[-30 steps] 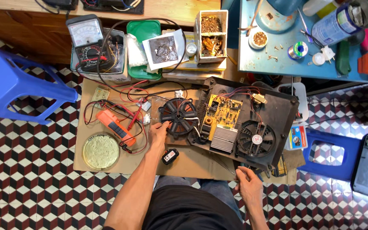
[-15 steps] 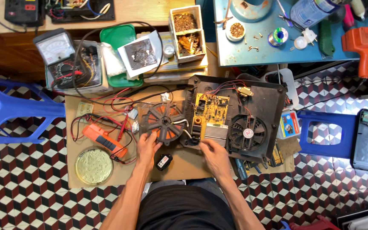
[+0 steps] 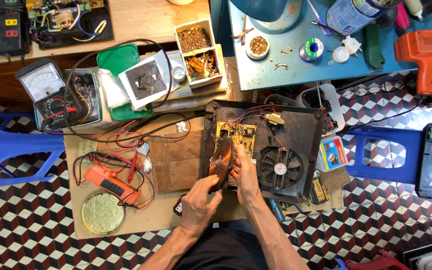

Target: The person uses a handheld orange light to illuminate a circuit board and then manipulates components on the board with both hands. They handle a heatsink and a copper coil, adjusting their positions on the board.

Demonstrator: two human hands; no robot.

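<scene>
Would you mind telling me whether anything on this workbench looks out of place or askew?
Yes: the round copper coil stands on edge, tilted up out of the opened black appliance case, held between the left hand and right hand. Small screws also lie scattered loose on the blue table.

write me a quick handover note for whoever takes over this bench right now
Left hand: grips the lower edge of the copper coil disc.
Right hand: steadies the disc from the other side.
The disc stands on edge, tilted up over the opened cooker casing, next to the yellow circuit board and the fan.
Done: disc lifted off the cardboard mat.
Left: disc not yet laid down; wires still attached.
</scene>
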